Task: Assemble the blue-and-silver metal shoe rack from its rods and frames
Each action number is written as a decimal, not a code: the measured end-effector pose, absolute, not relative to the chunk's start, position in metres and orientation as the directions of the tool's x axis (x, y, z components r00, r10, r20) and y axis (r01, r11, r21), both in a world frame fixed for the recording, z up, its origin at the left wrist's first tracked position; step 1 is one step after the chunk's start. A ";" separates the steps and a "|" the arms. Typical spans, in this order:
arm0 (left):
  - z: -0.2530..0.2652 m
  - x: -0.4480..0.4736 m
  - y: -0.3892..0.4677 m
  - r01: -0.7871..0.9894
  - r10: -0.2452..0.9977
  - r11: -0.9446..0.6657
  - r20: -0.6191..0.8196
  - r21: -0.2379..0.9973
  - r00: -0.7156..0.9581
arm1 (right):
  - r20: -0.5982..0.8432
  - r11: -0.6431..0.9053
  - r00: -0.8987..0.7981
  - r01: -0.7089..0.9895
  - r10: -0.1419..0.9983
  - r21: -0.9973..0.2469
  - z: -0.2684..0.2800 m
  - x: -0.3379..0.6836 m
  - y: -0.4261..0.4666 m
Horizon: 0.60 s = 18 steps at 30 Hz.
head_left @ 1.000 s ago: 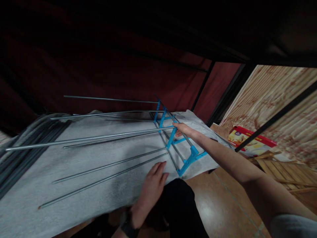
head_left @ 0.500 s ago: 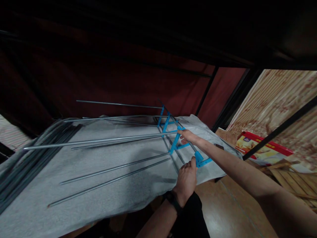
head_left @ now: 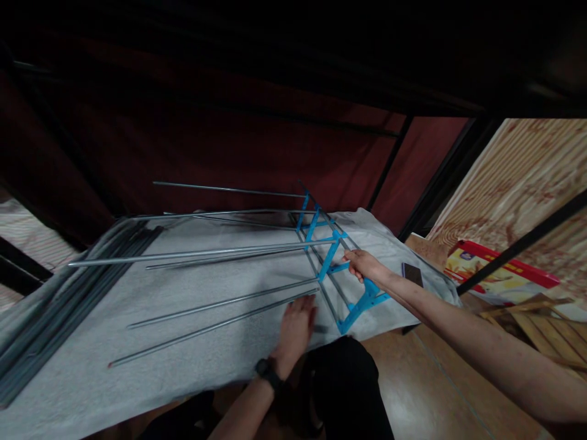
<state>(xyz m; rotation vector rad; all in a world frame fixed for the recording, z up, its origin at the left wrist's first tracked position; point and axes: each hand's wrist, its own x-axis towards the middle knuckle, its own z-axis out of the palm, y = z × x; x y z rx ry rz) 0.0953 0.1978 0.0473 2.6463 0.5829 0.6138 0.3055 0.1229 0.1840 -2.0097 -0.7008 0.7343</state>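
Note:
A frame of metal tubes and blue plastic connectors [head_left: 326, 260] lies on the grey cloth, with several long metal rods [head_left: 202, 253] sticking out to the left. My right hand [head_left: 362, 264] has its fingers curled round a tube of this frame, between two blue connectors. My left hand [head_left: 296, 324], with a dark watch on its wrist, lies low over the cloth. Its fingers stretch toward the right end of a loose rod [head_left: 206, 330]; whether they touch it is unclear. The nearest blue connector [head_left: 360, 311] is at the frame's front corner.
A bundle of dark grey tubes [head_left: 87, 293] lies on the cloth-covered surface [head_left: 220, 360] at the left. A phone [head_left: 411, 274] rests at its right edge. Beyond are a red and yellow box [head_left: 499, 275], wooden slats [head_left: 545, 336] and a black metal post [head_left: 527, 241].
My left hand has left the front blue connector and moved left to the end of the loose rod. My right hand has slid nearer along the frame. The view has shifted slightly.

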 end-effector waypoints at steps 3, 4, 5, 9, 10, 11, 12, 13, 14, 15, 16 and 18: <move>0.012 0.056 0.247 0.524 0.614 -0.774 0.216 0.355 0.759 | -0.264 -0.518 0.680 0.197 0.684 -0.832 0.180 0.312 0.118; 0.002 0.048 0.259 0.542 0.616 -0.774 0.190 0.328 0.765 | -0.286 -0.529 0.677 0.180 0.678 -0.830 0.179 0.313 0.116; -0.005 0.044 0.267 0.544 0.606 -0.783 0.174 0.302 0.776 | -0.308 -0.535 0.668 0.159 0.677 -0.830 0.179 0.314 0.114; -0.016 0.053 0.282 0.543 0.568 -0.817 0.111 0.193 0.815 | -0.311 -0.534 0.652 0.170 0.691 -0.828 0.178 0.312 0.113; -0.014 0.058 0.283 0.551 0.568 -0.818 0.084 0.166 0.819 | -0.289 -0.531 0.660 0.199 0.694 -0.823 0.178 0.311 0.114; -0.012 0.062 0.283 0.556 0.567 -0.819 0.054 0.141 0.822 | -0.261 -0.528 0.671 0.227 0.693 -0.818 0.178 0.310 0.115; -0.009 0.065 0.282 0.554 0.561 -0.823 0.025 0.126 0.828 | -0.236 -0.523 0.682 0.248 0.692 -0.816 0.177 0.309 0.117; -0.005 0.066 0.280 0.544 0.549 -0.830 0.005 0.124 0.836 | -0.217 -0.514 0.689 0.258 0.691 -0.818 0.177 0.309 0.118; 0.000 0.065 0.277 0.527 0.531 -0.839 -0.003 0.136 0.847 | -0.202 -0.499 0.692 0.258 0.693 -0.827 0.175 0.310 0.118; 0.005 0.063 0.271 0.508 0.514 -0.847 -0.001 0.159 0.858 | -0.190 -0.476 0.691 0.249 0.698 -0.843 0.174 0.310 0.118; 0.010 0.060 0.265 0.488 0.498 -0.852 0.010 0.189 0.867 | -0.176 -0.447 0.688 0.237 0.704 -0.862 0.172 0.311 0.119; 0.022 0.052 0.248 0.444 0.472 -0.858 0.053 0.257 0.880 | -0.157 -0.384 0.674 0.202 0.722 -0.901 0.169 0.313 0.119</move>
